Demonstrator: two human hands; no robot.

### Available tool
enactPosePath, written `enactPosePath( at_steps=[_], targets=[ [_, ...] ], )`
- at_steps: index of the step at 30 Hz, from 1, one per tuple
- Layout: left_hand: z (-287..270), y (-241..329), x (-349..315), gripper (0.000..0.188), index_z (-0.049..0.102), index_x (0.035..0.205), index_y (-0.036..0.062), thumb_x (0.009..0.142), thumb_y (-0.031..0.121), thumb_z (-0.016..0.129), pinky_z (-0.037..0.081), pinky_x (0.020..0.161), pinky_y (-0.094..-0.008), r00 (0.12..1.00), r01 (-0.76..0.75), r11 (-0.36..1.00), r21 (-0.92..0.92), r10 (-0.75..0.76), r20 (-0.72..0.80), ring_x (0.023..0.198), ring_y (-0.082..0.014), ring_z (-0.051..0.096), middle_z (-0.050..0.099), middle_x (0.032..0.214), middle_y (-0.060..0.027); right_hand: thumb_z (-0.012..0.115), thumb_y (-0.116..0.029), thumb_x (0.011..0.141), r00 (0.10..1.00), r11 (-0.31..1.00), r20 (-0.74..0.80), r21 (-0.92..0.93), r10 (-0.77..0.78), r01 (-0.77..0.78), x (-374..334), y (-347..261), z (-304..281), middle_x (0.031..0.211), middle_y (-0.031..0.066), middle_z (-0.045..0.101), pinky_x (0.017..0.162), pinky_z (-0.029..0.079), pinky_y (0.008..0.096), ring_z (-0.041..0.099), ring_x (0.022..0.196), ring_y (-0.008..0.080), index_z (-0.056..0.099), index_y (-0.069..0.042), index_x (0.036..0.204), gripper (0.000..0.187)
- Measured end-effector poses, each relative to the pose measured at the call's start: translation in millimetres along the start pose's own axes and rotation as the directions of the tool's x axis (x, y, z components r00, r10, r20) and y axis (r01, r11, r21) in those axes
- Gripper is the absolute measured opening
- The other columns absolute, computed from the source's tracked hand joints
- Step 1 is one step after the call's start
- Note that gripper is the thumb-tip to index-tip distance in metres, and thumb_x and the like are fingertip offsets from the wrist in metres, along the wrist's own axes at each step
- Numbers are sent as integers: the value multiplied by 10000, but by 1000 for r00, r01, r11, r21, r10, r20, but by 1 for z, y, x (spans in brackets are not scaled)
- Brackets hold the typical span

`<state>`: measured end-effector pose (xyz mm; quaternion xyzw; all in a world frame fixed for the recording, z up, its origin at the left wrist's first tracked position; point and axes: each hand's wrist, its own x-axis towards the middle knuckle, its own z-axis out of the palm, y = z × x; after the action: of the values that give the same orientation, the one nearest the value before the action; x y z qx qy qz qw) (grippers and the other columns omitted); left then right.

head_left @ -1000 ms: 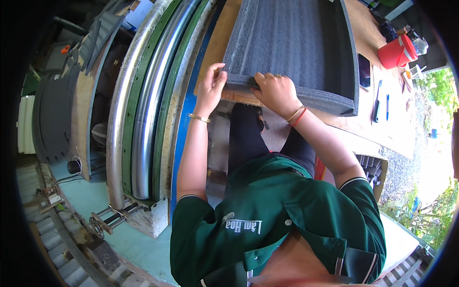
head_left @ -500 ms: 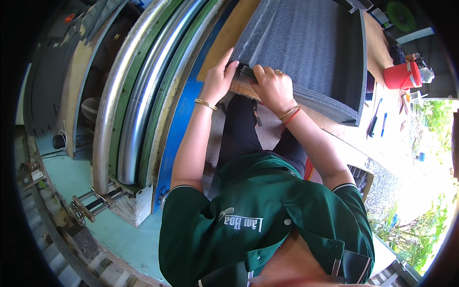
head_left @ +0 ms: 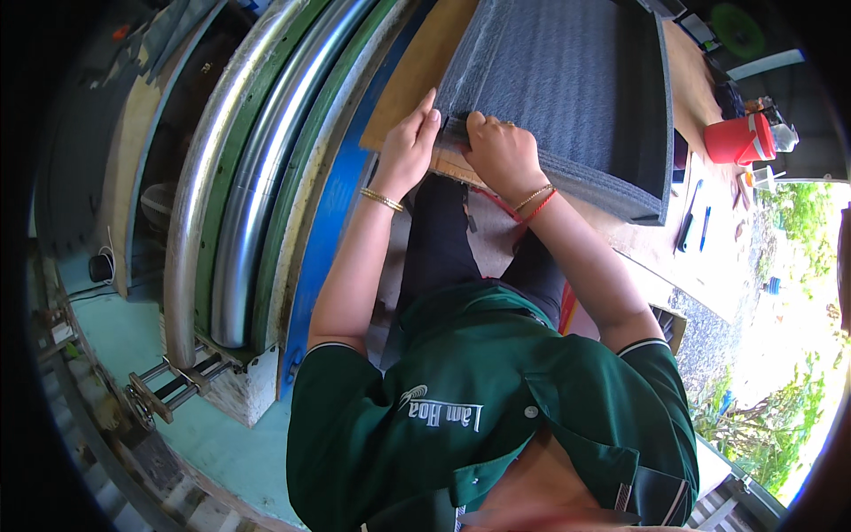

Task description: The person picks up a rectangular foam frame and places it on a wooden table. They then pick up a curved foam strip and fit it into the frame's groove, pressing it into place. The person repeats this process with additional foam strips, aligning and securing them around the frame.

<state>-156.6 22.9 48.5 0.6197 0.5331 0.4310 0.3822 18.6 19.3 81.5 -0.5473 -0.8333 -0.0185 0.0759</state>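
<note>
A thick stack of dark grey, fibrous-looking sheets (head_left: 567, 97) lies ahead of me on a wooden surface. My left hand (head_left: 409, 146) rests against the stack's near left corner, fingers stretched out along its side and thumb upright. Beside it, my right hand (head_left: 502, 152) is closed over the near edge, its fingers curled on top of the sheets. A small dark part of the stack's corner (head_left: 456, 129) shows between the two hands. The undersides of my right fingers are hidden.
Long shiny metal rollers (head_left: 253, 186) in a green frame stand at my left, beside a blue strip (head_left: 326, 235). On the right, the wooden worktop (head_left: 696, 84) bears a red bucket (head_left: 732, 140), a dark-handled knife (head_left: 688, 226) and a blue pen (head_left: 706, 229).
My right hand has shifted slightly left, its fingers curling further over the sheet edge. My left thumb and fingers have come closer together at the corner. The whole view has moved a little.
</note>
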Motion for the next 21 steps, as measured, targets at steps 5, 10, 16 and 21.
enactPosePath(
  at_steps=[5, 10, 16, 21],
  targets=[
    [26, -4, -2, 733, 433, 1445, -62, 970, 464, 623, 460, 1042, -442, 965, -188, 972, 138, 209, -155, 1261, -450, 554, 554, 1353, -330, 692, -321, 882, 1000, 1000, 13, -15, 24, -24, 3, -2, -2, 806, 104, 708, 612, 580, 346, 738, 751, 243, 587, -46, 888, 295],
    [43, -13, -2, 662, 489, 1381, -65, 962, 421, 649, 495, 983, -464, 928, -175, 945, 276, 252, -274, 1185, -445, 599, 609, 1276, -307, 693, -349, 881, 997, 993, 73, 113, 14, -22, 6, 7, -3, 832, 135, 717, 649, 586, 364, 741, 779, 279, 606, -31, 919, 332],
    [48, -17, -2, 578, 563, 1329, -23, 963, 417, 646, 530, 882, -465, 894, -164, 912, 377, 299, -334, 1074, -435, 648, 661, 1187, -270, 761, -252, 805, 996, 982, -16, 162, -91, 93, -9, 27, -10, 819, 141, 701, 624, 577, 390, 729, 752, 308, 567, -46, 977, 331],
    [47, -18, -6, 577, 543, 1334, -55, 975, 387, 639, 517, 918, -463, 916, -121, 920, 372, 248, -315, 1109, -444, 630, 636, 1223, -293, 749, -121, 772, 996, 999, 83, 48, -13, 9, -25, 36, -16, 841, 118, 713, 626, 583, 358, 744, 783, 278, 551, -59, 985, 297]
  ],
)
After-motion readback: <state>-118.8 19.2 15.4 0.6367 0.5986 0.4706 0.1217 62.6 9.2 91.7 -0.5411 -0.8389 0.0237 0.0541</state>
